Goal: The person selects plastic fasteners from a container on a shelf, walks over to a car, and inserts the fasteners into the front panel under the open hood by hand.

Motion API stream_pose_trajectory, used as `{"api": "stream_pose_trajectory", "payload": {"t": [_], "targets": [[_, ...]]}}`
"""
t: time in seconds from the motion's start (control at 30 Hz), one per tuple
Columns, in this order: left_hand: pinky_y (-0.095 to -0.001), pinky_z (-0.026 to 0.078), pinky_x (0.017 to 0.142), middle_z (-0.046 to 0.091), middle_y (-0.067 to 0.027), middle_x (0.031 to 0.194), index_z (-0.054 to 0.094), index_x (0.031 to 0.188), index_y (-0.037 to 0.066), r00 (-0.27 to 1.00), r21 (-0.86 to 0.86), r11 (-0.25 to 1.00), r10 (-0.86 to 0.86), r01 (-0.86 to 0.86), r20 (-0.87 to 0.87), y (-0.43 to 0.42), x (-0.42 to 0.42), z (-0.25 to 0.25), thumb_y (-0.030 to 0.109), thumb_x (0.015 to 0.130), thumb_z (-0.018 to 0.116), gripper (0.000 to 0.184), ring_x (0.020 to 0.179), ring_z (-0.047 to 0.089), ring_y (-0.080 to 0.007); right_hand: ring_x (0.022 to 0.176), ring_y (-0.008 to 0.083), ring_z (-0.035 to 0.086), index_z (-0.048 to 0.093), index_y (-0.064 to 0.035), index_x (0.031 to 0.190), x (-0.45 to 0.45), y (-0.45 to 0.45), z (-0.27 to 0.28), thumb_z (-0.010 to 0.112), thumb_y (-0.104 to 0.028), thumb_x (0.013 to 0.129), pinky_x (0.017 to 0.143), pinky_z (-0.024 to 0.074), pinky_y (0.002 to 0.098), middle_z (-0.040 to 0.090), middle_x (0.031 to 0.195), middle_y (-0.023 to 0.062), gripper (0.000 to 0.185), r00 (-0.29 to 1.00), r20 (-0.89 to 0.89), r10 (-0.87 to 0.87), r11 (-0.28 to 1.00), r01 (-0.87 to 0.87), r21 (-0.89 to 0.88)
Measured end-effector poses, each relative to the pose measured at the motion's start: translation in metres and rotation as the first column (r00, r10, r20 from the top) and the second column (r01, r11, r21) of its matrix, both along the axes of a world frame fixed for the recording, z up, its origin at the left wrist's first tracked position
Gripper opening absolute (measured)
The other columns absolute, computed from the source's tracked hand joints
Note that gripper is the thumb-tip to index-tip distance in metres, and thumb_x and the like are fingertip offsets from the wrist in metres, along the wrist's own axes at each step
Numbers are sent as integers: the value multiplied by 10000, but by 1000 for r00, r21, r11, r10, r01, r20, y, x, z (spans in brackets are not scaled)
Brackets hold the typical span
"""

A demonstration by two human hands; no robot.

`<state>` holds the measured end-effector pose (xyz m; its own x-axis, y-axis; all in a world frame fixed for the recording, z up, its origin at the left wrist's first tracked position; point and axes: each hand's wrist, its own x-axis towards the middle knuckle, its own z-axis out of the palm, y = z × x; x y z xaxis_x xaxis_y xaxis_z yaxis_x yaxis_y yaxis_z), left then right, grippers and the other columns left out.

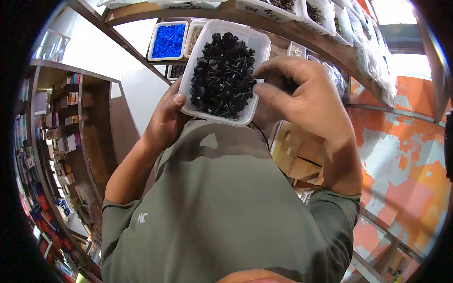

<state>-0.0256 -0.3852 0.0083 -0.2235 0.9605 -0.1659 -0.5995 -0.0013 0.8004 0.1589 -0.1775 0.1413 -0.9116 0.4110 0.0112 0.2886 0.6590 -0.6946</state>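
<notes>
Several crowded shelves (96,122) stand far left. The left grip (165,115), thumb over the rim, clasps the left edge of a clear tub (262,42) of black clips (222,78), held before the torso. At its right edge the right grip (309,96) is spread, thumb and forefinger apart; peeling orange wall (396,160) fills the far right.

Black, solid black, right across the small clips (222,75), and a milky, see-through white on the tub (260,40) around them! Vivid blue now, blazing from the plastic parts (168,41). Olive green on the shirt (217,198), its chest lettering (142,218) white. And that wall (391,151): orange, peach and pale grey in ragged patches! Tan on the cardboard box (306,170).
</notes>
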Motion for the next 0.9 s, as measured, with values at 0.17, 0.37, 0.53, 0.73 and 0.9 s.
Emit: {"api": "stream_pose_trajectory", "payload": {"t": [0.17,0.37,0.53,0.73,0.9], "targets": [[-437,422,1214,521,-220,1559,278,1638,-69,1000,30,1000,5,-5,-25,2,6,0,494,1008,618,911,1424,550,-312,918,414,722,776,-10,1002,-13,-4,-1,796,-273,847,850,576,507,741,930,211,306,984,169,64,928,-121,353],[-419,417,1211,523,-227,1554,281,1632,-92,996,36,999,42,-39,-77,-3,7,1,494,1008,609,916,1424,545,-293,949,411,721,739,-22,920,-23,-8,-4,771,-265,866,859,580,523,727,911,202,251,970,226,89,884,-181,431],[-417,423,1205,531,-229,1544,291,1630,-91,994,20,998,60,-58,-89,-6,6,-1,497,1010,596,907,1419,550,-290,912,383,710,769,-37,1053,-26,-17,-6,786,-247,857,832,568,479,725,952,170,288,942,327,77,861,-228,454],[-418,448,1192,539,-226,1536,296,1631,-79,996,29,997,73,-71,-46,-3,6,-3,475,1012,611,888,1398,573,-291,925,387,713,755,-37,1023,-28,-21,-7,760,-246,870,844,572,490,731,981,174,259,954,295,45,858,-188,477],[-416,451,1192,541,-225,1533,287,1639,-69,997,26,998,58,-57,-49,-2,6,-4,473,1016,618,890,1397,574,-292,920,389,711,753,-33,1032,-27,-18,-11,752,-232,872,842,568,480,729,967,183,255,962,268,58,879,-176,444]]}}
